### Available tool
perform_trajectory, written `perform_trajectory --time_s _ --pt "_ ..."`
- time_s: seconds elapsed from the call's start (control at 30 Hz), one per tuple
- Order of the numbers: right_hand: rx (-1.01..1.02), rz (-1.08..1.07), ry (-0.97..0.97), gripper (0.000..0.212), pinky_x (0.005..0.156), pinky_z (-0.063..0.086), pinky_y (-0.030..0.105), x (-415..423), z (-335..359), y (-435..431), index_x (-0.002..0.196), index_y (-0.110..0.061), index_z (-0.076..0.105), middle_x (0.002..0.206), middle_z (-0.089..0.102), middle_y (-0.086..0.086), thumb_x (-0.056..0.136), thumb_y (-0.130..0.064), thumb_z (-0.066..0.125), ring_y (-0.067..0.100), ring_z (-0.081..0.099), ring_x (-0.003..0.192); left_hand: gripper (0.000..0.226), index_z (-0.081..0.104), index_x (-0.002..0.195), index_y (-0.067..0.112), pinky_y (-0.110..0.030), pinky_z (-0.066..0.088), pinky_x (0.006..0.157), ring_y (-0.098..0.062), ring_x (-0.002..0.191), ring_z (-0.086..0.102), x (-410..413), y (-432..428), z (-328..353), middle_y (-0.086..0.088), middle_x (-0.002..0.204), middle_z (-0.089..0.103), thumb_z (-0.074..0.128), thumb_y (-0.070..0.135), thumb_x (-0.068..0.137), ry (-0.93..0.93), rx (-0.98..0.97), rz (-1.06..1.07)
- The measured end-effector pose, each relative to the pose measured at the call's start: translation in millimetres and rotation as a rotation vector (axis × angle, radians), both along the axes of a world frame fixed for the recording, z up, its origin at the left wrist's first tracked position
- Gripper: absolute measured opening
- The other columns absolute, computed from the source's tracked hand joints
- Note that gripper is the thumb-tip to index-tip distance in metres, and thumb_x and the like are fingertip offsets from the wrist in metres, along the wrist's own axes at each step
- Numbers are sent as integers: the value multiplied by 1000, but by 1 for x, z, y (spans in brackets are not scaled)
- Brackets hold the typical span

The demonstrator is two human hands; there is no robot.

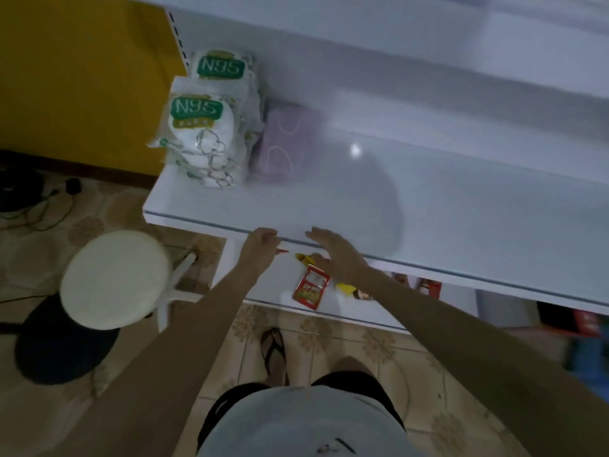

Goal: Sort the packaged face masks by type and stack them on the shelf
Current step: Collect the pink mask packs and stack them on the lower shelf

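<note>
A stack of white N95 mask packs (206,140) lies at the left end of the white shelf (428,209), with a second N95 stack (222,65) behind it. To their right sits a stack of purple mask packs (285,146). My left hand (260,245) hangs at the shelf's front edge with its fingers loosely curled and nothing in it. My right hand (333,252) reaches over that front edge with straight fingers and holds nothing.
A lower shelf holds a red snack packet (311,286) and yellow wrappers (304,257). A white round stool (115,278) stands at the left on the tiled floor, beside a dark round object (62,344). Cables lie at far left. A yellow wall (82,77) rises behind.
</note>
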State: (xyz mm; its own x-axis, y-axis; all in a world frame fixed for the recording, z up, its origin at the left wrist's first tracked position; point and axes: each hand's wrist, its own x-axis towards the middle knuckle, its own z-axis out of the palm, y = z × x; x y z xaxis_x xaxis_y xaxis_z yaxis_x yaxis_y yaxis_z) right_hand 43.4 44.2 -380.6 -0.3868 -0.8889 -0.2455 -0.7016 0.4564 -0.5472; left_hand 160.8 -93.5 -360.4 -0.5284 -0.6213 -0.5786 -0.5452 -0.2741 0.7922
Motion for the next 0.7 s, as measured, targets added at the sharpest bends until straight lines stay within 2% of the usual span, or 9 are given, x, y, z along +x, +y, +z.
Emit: perform_trajectory --time_s 0.1,0.23,0.27,0.33,0.37,0.43,0.5,0.6,0.7 --pt "24 114 37 46 115 20 34 11 -1 37 141 -10 38 151 29 10 97 -19 46 23 29 139 9 54 97 4 -31 47 75 -19 72 54 12 29 -13 -23 102 59 47 1 94 -3 -73 1" --pt "-28 108 62 41 110 28 33 11 20 100 137 -12 45 148 35 8 97 -20 47 24 36 134 14 58 105 5 -43 49 91 -34 95 61 15 80 -1 -20 106 61 53 6 93 22 -243 55" --pt "-49 105 55 39 106 31 33 10 30 120 135 -11 46 145 39 9 97 -19 48 25 40 131 12 58 104 5 -44 48 90 -34 93 61 13 97 9 -19 105 62 53 6 93 51 -268 51" --pt "-116 89 36 39 96 41 36 5 51 161 133 -11 48 133 50 10 96 -24 45 27 50 119 12 56 104 9 -37 45 83 -22 81 57 4 133 34 -9 94 62 50 5 94 91 -399 -54" --pt "-155 74 31 42 91 45 37 0 63 182 133 -13 49 126 55 8 95 -31 42 25 54 112 14 56 106 9 -34 46 81 -20 81 57 -2 151 49 -5 94 62 49 7 95 107 -486 -140" --pt "-228 39 41 49 86 47 30 -11 93 223 133 -17 48 119 56 -1 93 -42 37 13 56 103 18 58 110 8 -36 52 79 -22 87 60 -16 187 82 -5 99 62 49 11 95 136 -595 -272" --pt "-257 -4 38 39 88 43 18 -24 132 258 134 -28 44 120 54 -9 96 -36 43 0 52 101 18 59 110 10 -28 51 75 -17 89 59 -32 218 121 1 99 59 50 10 94 210 -693 -418" --pt "-351 -30 86 38 87 41 9 -49 194 295 125 -46 35 109 56 -17 96 -25 48 -4 54 96 19 59 111 7 -22 47 80 -13 91 59 -64 252 184 1 99 61 51 7 93 392 -907 -604" --pt "-467 -67 158 41 82 39 3 -73 260 321 117 -50 35 98 57 -23 95 -19 51 -10 54 93 21 60 112 7 -17 46 82 -10 90 60 -98 276 245 4 97 60 53 7 92 543 -1040 -666"
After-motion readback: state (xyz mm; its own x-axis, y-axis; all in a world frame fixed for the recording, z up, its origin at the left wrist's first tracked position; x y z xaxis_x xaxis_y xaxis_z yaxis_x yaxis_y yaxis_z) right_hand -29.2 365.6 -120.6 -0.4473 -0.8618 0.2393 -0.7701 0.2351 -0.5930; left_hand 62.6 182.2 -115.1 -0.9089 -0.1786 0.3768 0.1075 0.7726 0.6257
